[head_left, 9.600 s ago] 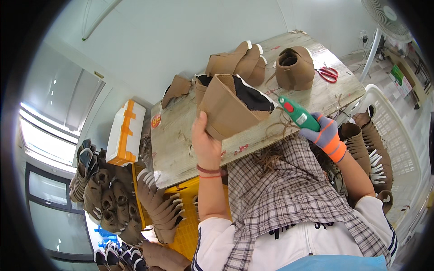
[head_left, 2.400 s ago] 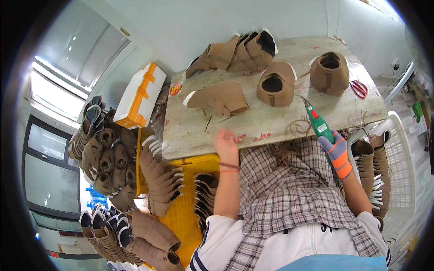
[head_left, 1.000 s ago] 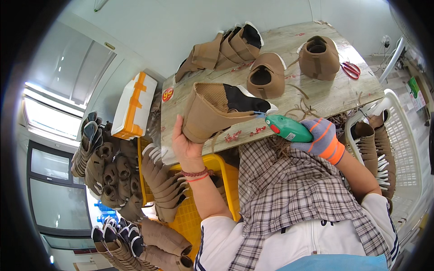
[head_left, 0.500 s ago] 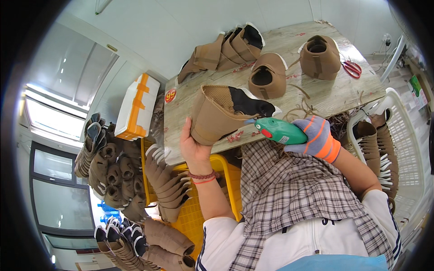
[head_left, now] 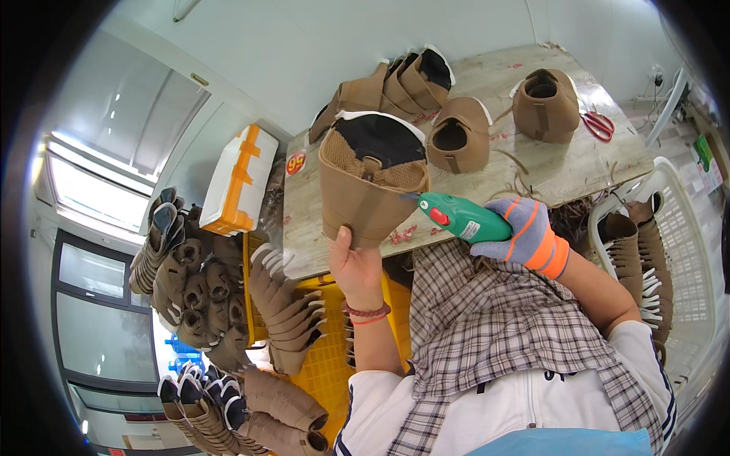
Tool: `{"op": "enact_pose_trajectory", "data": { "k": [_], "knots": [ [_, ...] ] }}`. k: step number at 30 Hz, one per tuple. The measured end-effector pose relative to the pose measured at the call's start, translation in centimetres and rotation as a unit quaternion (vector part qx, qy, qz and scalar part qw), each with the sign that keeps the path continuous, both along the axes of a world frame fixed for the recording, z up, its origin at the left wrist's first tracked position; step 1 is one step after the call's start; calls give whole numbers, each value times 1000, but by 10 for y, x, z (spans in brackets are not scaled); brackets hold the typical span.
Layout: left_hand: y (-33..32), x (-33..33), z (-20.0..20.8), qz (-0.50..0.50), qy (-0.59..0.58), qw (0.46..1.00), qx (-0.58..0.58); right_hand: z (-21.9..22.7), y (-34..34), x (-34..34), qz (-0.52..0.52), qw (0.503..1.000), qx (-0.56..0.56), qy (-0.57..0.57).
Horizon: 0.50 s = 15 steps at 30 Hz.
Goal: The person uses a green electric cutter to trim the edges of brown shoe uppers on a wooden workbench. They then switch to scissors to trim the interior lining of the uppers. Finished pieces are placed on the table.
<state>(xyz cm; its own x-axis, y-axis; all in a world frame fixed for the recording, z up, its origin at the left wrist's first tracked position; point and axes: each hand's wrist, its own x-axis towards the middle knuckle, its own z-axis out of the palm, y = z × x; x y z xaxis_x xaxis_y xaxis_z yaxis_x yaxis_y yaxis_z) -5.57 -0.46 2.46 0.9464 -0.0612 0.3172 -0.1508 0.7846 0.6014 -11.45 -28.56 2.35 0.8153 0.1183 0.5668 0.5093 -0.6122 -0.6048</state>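
My bare left hand point(head_left: 356, 270), with a beaded bracelet at the wrist, grips a brown shoe upper point(head_left: 357, 201) from below. The upper stands tilted above the table's near edge, its black lining and tan mesh inside showing, a white edge along the top. My right hand point(head_left: 525, 237), in a grey and orange glove, is closed round green electric scissors point(head_left: 462, 216) with a red button. Their small tip meets the right edge of the upper; the blades are hard to make out. Beyond lie two more brown uppers, one point(head_left: 458, 137) nearer and one point(head_left: 545, 106) to the right.
Stacked uppers point(head_left: 414, 80) lie at the back of the wood-look table point(head_left: 517, 171). Red-handled scissors point(head_left: 598, 127) and trimmed strips rest at right. A white basket point(head_left: 688, 251) of uppers stands right; a yellow crate point(head_left: 319, 380), piled uppers point(head_left: 201, 296) and a white foam box point(head_left: 242, 178) are left.
My left hand has turned the upper so its inside and the strip down its middle now face me. The green electric scissors have shifted slightly left and stay at the upper's edge.
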Motion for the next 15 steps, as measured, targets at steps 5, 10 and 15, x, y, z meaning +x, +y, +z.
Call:
{"op": "enact_pose_trajectory", "data": {
  "k": [5,10,15],
  "knots": [
    [-11,-10,-13,46,-60,994,73,4,2,0,4,999,31,43],
    [-26,-16,-24,121,-71,977,163,11,4,-2,0,992,73,104],
    [-28,-13,-43,176,-102,921,331,13,1,-4,-25,985,98,143]
  ]
}}
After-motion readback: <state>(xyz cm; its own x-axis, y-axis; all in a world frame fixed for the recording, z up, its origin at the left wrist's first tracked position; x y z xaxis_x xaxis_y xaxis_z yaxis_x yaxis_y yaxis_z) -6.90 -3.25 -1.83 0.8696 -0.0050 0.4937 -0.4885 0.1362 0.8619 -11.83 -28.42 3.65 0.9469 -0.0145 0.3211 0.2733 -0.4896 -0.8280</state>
